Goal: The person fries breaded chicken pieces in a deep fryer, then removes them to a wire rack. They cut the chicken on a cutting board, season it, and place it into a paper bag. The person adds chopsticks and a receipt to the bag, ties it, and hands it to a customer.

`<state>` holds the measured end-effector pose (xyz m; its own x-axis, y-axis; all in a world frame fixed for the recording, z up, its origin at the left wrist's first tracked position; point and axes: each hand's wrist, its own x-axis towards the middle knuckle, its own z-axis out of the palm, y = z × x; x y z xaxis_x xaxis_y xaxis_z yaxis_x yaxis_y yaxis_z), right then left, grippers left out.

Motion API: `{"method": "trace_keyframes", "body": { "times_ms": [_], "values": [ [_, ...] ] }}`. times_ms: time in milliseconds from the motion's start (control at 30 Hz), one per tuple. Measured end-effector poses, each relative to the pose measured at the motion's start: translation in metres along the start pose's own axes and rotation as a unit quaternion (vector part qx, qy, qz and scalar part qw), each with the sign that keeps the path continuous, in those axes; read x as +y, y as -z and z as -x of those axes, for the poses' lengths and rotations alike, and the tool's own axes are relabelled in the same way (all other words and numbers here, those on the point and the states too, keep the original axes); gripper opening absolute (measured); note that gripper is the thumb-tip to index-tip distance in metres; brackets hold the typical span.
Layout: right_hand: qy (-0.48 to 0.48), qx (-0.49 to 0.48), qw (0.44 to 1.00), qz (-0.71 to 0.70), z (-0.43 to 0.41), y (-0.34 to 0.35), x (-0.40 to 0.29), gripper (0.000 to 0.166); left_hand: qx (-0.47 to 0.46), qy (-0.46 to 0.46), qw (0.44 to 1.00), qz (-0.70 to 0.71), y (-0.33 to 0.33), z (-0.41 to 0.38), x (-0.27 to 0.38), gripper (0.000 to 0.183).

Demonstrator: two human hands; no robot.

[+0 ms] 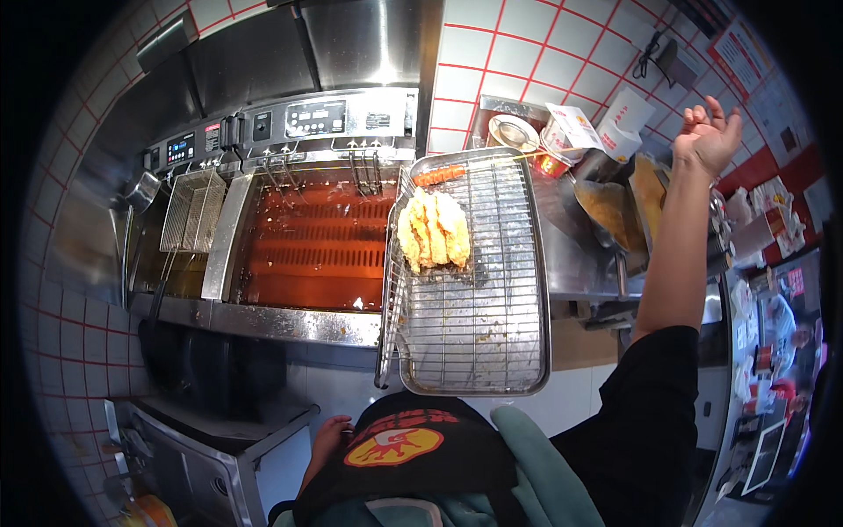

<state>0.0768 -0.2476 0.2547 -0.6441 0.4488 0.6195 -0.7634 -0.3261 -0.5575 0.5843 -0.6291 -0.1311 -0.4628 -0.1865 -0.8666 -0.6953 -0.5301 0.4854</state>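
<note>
My right hand (708,138) is raised at the right, its fingers a little bent and apart, with nothing seen in it. It appears over the side counter, nearest to the white paper boxes (622,125). Low at my waist, my left hand (332,431) hangs beside the black apron (454,454), partly hidden by it. Before me a metal tray with a wire rack (500,316) bears golden fried battered pieces (435,230) at its left. A scored sausage on a skewer (440,176) lies across the rack's far end.
A deep fryer with reddish-brown oil (309,244) adjoins the tray's left side. A wire fry basket (194,211) sits farther left. Metal scoops (602,207) and a sieve (514,132) rest on the right counter. Behind me at left stands a steel sink (191,461). People appear far right.
</note>
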Motion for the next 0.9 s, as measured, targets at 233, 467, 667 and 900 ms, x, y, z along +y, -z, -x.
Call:
{"method": "trace_keyframes", "body": {
  "times_ms": [233,467,667,900],
  "values": [
    [-0.007,-0.016,0.925,0.38,0.156,0.154,-0.12,0.025,-0.123,0.083,0.975,-0.162,-0.026,-0.036,-0.029,0.02],
    [-0.464,-0.114,0.666,0.573,0.312,0.352,-0.189,0.016,-0.307,0.023,0.901,-0.305,-0.114,-0.06,-0.078,0.02],
    [-0.303,-0.199,0.741,0.565,0.202,0.408,-0.123,0.018,-0.353,-0.063,0.844,-0.399,-0.275,-0.019,-0.084,0.019],
    [-0.164,-0.273,0.64,0.699,0.057,0.412,0.003,0.034,-0.441,-0.234,0.788,-0.36,-0.469,0.076,-0.089,0.018]
  ]
}}
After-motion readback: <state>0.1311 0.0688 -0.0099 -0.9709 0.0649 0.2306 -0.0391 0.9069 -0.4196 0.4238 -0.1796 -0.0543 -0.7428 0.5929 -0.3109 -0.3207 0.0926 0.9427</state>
